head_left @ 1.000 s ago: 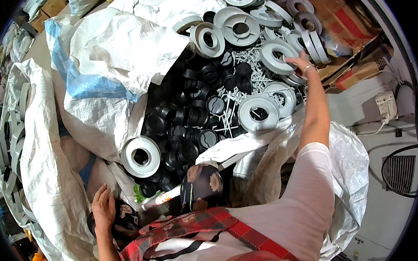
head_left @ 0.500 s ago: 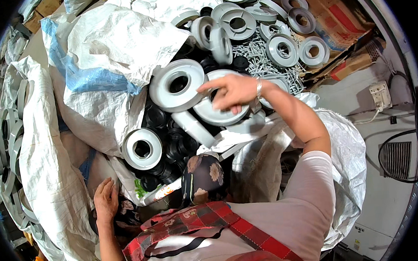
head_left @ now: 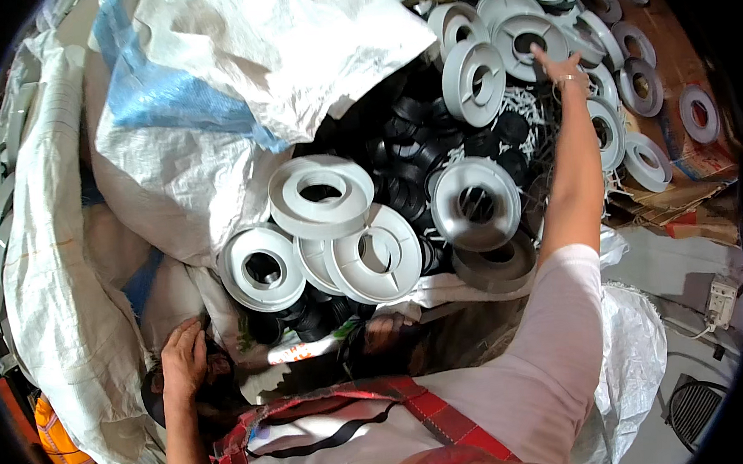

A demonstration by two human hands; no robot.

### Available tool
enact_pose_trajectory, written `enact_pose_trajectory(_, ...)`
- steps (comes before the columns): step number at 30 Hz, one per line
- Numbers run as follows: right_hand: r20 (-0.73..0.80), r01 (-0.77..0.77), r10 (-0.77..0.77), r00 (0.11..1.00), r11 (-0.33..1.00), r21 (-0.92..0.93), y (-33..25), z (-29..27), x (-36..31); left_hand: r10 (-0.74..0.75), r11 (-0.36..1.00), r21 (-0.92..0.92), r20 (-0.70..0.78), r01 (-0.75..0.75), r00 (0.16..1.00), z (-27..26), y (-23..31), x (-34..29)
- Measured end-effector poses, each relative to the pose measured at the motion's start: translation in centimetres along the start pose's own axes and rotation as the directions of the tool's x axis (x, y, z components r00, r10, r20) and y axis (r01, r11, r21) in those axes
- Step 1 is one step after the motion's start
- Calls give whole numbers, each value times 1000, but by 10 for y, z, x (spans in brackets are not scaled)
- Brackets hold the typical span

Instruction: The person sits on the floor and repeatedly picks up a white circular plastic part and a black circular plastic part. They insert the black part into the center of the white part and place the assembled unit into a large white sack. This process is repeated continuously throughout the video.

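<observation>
Stretched far forward to the right, my right hand (head_left: 562, 71) has its fingers spread at the near edge of a pale grey plastic flanged ring (head_left: 503, 47). Whether the fingertips press on it I cannot tell. My left hand (head_left: 183, 356) lies flat on my knee (head_left: 214, 373) in dark patterned cloth, holding nothing. Between my arms, several similar rings overlap: one tilted ring (head_left: 283, 205) on top, another ring (head_left: 236, 270) to its left and a ribbed ring (head_left: 404, 272) to its right. A further ring (head_left: 444, 215) sits closer to my right forearm.
Black round plastic parts (head_left: 403, 187) are heaped beneath the rings. Small pale screw-like pieces (head_left: 521, 104) lie near my right hand. A large white woven sack (head_left: 190, 188) bulges at the left. Flattened cardboard (head_left: 679, 119) and a wall socket (head_left: 721, 300) are at the right.
My right hand has gone from above the nearer rings to the far right ring, its arm now straighter. The view has shifted, and the nearer rings lie arranged differently. My left hand stays on my knee.
</observation>
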State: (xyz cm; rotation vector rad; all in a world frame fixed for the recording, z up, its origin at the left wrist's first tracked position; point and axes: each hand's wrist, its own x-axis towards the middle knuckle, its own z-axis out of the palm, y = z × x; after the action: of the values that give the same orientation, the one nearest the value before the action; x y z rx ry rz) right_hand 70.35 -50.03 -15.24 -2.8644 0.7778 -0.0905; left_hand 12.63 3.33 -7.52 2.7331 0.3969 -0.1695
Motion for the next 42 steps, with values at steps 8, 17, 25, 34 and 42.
enact_pose_trajectory(8, 141, -15, -2, 990, 993, 119, -3, 0, -65, 68, 996, -48, -34, -69, 997, -5, 5, -3)
enact_pose_trajectory(17, 397, 388, -445, 803, 895, 219, -27, 12, -260, 186, 934, -276, -161, -226, 969, -4, 4, -19)
enact_pose_trajectory(25, 384, 511, -656, 649, 751, 419, -80, -47, -312, 168, 958, -208, -149, -197, 974, -15, -9, -34)
enact_pose_trajectory(34, 586, -624, -512, 628, 120, 773, -206, 31, -252, 133, 941, -300, -102, -158, 986, -16, -10, -24)
enact_pose_trajectory(42, -267, 944, -948, -175, -238, 226, -325, -111, -417, 121, 931, -333, -109, -151, 987, -13, -20, -31)
